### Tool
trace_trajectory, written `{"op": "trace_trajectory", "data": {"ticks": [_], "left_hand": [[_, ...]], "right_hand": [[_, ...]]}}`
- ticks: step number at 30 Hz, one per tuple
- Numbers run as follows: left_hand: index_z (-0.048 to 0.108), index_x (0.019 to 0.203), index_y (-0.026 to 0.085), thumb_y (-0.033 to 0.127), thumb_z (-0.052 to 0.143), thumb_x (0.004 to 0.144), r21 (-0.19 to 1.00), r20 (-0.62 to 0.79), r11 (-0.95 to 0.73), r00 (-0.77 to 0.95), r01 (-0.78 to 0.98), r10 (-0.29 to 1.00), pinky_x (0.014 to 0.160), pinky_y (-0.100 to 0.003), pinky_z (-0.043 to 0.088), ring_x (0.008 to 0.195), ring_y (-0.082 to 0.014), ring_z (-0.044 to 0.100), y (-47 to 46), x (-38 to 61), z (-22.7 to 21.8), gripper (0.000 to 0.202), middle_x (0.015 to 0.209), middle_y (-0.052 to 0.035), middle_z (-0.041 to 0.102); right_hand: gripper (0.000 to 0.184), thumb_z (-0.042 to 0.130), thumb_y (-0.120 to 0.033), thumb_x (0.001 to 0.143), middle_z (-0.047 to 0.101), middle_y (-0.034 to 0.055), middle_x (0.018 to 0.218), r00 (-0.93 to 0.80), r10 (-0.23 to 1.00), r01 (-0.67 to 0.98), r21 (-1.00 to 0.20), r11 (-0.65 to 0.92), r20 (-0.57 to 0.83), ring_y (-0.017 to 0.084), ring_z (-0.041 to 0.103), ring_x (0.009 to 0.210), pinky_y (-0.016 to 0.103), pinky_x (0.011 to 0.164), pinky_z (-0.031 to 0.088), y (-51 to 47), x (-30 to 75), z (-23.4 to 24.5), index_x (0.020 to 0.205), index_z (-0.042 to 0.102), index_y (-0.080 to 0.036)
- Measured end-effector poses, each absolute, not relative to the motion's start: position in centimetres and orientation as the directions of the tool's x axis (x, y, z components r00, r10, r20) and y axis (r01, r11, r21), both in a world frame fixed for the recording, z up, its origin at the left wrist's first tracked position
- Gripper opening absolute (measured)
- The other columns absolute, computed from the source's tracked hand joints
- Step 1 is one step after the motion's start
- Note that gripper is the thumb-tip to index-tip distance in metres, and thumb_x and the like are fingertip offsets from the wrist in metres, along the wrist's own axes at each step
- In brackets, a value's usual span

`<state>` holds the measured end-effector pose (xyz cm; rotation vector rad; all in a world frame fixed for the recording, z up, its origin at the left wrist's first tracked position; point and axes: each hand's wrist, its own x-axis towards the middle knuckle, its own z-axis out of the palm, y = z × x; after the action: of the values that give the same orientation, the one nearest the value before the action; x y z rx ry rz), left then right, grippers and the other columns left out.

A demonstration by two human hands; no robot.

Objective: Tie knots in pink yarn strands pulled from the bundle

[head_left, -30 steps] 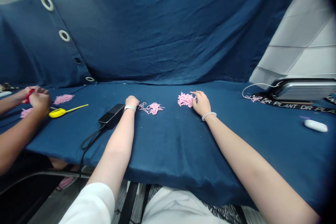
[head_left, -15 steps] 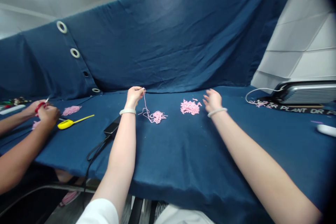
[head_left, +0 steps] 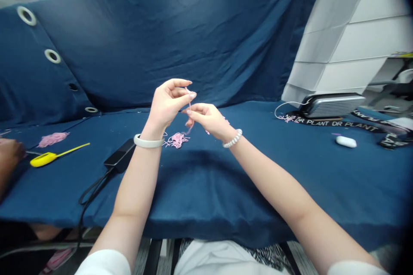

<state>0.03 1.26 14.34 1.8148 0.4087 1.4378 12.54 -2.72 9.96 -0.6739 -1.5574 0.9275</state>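
My left hand is raised above the table, its thumb and fingers pinching a thin pink yarn strand. Just below and to the right, my right hand grips the same strand lower down, its fingertips closed. From there the strand hangs toward a loose tangle of pink yarn on the blue cloth under my hands. Behind my right hand a pile of small pink pieces is mostly hidden, with only bits at its edge showing.
A black power adapter with a cable lies left of my left forearm. Farther left are a yellow-handled tool, pink yarn and another person's hand. On the right are a silver ribbed case, a lettered black strap and a white case.
My right hand has moved left from beside the pink pieces and now grips the strand. My left hand has risen with the yarn. The view has swung right.
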Motion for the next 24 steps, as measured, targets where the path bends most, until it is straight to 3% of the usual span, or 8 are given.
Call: {"op": "trace_trajectory", "data": {"ticks": [3,9,17,20,24], "left_hand": [[0.066,0.092,0.016,0.017,0.077,0.059,0.742,0.67,-0.613,0.26,-0.272,0.695,0.068,-0.021,0.052,0.07,-0.0118,0.065,2.0,-0.4,14.4,0.035,0.07,-0.0002,0.066],[0.066,0.086,0.02,0.023,0.074,0.065,0.803,0.563,-0.441,0.266,-0.402,0.783,0.07,-0.02,0.052,0.078,-0.0116,0.065,2.7,-0.5,14.6,0.023,0.075,0.0001,0.067],[0.062,0.094,0.027,0.032,0.059,0.081,0.718,0.634,-0.566,0.044,-0.405,0.772,0.082,-0.024,0.051,0.108,-0.0167,0.058,2.7,-1.7,15.7,0.014,0.104,0.0017,0.067],[0.062,0.097,0.029,0.03,0.054,0.085,0.715,0.638,-0.556,0.069,-0.424,0.767,0.084,-0.024,0.051,0.105,-0.0136,0.06,2.1,-2.7,16.3,0.014,0.105,0.0041,0.065],[0.064,0.098,0.029,0.023,0.046,0.089,0.76,0.585,-0.463,0.17,-0.456,0.793,0.076,-0.016,0.052,0.081,-0.0054,0.065,1.0,-3.5,16.9,0.02,0.101,0.0053,0.066]], "right_hand": [[0.03,0.063,-0.044,0.075,0.053,-0.0039,0.054,-0.158,0.819,-0.054,-0.833,0.55,0.551,0.007,0.049,0.049,0.023,0.055,0.047,-2.8,13.5,10.2,0.077,0.061,-0.014],[0.027,0.065,-0.041,0.074,0.054,-0.0029,0.054,-0.306,0.816,0.069,-0.844,0.532,0.489,0.007,0.049,0.049,0.02,0.049,0.042,-2.9,16.4,11.3,0.077,0.063,-0.013],[0.024,0.061,-0.035,0.076,0.049,-0.0033,0.05,-0.19,0.845,0.245,-0.809,0.534,0.5,0.005,0.038,0.043,0.018,0.039,0.025,-4.6,17.3,12.9,0.076,0.067,-0.012],[0.024,0.061,-0.035,0.076,0.05,-0.0028,0.051,-0.207,0.83,0.34,-0.757,0.558,0.518,0.005,0.038,0.043,0.019,0.039,0.025,-5.2,17.7,13.3,0.076,0.069,-0.012],[0.025,0.064,-0.036,0.075,0.052,-0.0018,0.052,-0.106,0.818,0.357,-0.746,0.562,0.565,0.005,0.04,0.044,0.019,0.039,0.026,-4.4,20.5,13.1,0.075,0.069,-0.013]]}}
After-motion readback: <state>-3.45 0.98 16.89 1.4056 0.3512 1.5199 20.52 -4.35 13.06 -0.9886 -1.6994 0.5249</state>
